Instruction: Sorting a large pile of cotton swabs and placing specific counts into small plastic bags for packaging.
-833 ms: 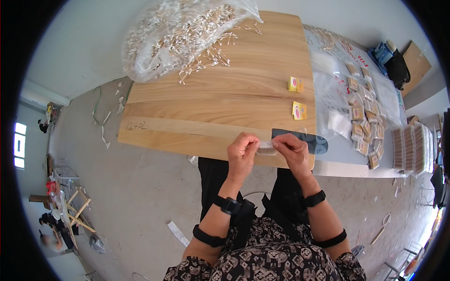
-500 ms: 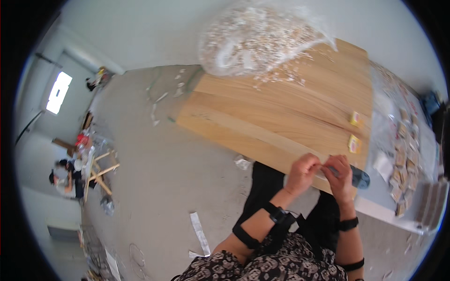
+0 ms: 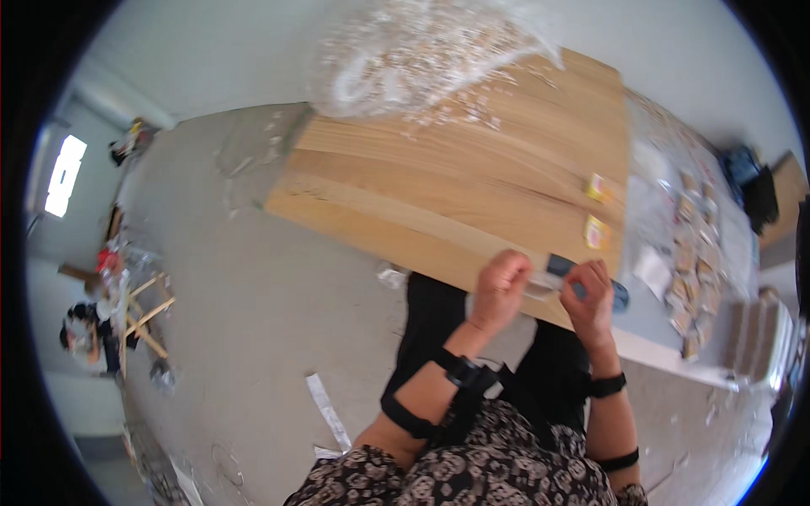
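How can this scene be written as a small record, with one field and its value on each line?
Left hand: curled, left of a small pale item
Right hand: curled, right of it
Contact: too blurred to tell
Wooden tabletop, far side: clear bag, thin pale sticks spilled beside it
Tabletop, right side: two yellow packs
Beyond: many small brown packs

At the near edge of the wooden tabletop (image 3: 422, 181), motion blurs the fingertips of the left hand (image 3: 500, 291) and right hand (image 3: 592, 304); the whitish, see-through item (image 3: 542, 287) between them is too smeared to identify. The right hand hides the middle of a dark grey-blue flat piece (image 3: 620, 295). Beyond the tabletop's far edge, the picture's top crops a clear bag of cotton swabs (image 3: 422, 55). Right of the tabletop, blur merges the small tan packets (image 3: 683, 287).
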`<action>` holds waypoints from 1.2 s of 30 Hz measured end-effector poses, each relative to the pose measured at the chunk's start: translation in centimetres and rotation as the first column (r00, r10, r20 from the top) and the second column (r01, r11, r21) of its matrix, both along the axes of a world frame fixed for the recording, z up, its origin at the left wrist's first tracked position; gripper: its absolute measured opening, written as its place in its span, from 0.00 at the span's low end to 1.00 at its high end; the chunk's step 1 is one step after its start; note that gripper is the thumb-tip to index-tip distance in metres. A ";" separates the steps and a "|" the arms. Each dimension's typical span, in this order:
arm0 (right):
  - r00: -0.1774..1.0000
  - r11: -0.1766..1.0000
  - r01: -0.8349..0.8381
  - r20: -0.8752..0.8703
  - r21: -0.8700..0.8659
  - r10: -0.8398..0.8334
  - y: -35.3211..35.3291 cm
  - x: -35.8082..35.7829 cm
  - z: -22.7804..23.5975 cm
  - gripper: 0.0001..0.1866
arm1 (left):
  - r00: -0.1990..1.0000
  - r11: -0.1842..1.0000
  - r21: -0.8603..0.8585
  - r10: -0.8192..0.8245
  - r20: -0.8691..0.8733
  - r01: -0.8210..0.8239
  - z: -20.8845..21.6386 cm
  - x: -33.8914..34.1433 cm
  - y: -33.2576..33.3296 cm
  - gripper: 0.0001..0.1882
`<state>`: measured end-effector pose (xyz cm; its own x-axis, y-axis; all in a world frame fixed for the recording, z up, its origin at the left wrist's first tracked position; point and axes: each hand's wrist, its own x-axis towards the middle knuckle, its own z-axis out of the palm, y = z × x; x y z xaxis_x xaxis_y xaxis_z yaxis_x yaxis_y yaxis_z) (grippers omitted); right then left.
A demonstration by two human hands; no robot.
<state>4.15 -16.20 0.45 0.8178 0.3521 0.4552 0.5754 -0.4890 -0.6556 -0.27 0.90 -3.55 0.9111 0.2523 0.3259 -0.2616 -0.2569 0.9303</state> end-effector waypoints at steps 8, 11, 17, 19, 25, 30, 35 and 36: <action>0.894 0.933 0.308 -0.391 0.187 -0.217 -3.0 -1.6 -1.3 0.03 | 0.986 0.973 -0.164 -0.165 0.004 0.163 1.5 0.0 0.9 0.03; 0.458 0.827 0.432 -0.877 0.360 0.143 -2.5 -2.9 -1.0 0.15 | 0.977 0.972 -0.099 -0.207 0.048 0.211 1.3 -0.9 0.9 0.04; 0.138 0.637 0.607 -0.852 0.476 0.506 -1.6 -6.0 -4.9 0.09 | 0.959 0.951 0.127 -0.276 -0.068 0.282 0.1 -3.5 0.9 0.06; 0.080 0.579 0.690 -0.841 0.434 0.535 -1.2 -6.4 -5.2 0.05 | 0.955 0.946 0.159 -0.265 -0.129 0.284 -0.2 -4.4 1.2 0.06; 0.057 0.572 0.737 -0.876 0.361 0.479 -0.1 -7.3 -5.1 0.05 | 0.552 0.789 -0.593 -0.428 -0.716 -0.158 0.4 -6.1 0.9 0.11; 0.079 0.638 0.694 -0.916 0.333 0.393 0.5 -8.2 -5.4 0.03 | 0.557 0.636 -0.727 -0.517 -0.650 -0.257 -1.9 -6.3 -1.0 0.08; -0.003 0.619 0.727 -0.901 0.296 0.434 0.5 -8.3 -6.6 0.04 | 0.513 0.577 -0.753 -0.563 -0.647 -0.316 -2.3 -6.0 -1.3 0.09; -0.022 0.617 0.730 -0.893 0.293 0.450 0.6 -8.3 -6.7 0.04 | 0.507 0.580 -0.754 -0.570 -0.646 -0.309 -2.3 -6.0 -1.1 0.09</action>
<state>-4.13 -15.61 -6.22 0.5496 0.2918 -0.7828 -0.8176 0.3800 -0.4325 -6.26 -0.24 -5.89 0.6463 -0.1837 -0.7406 0.6953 0.5416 0.4725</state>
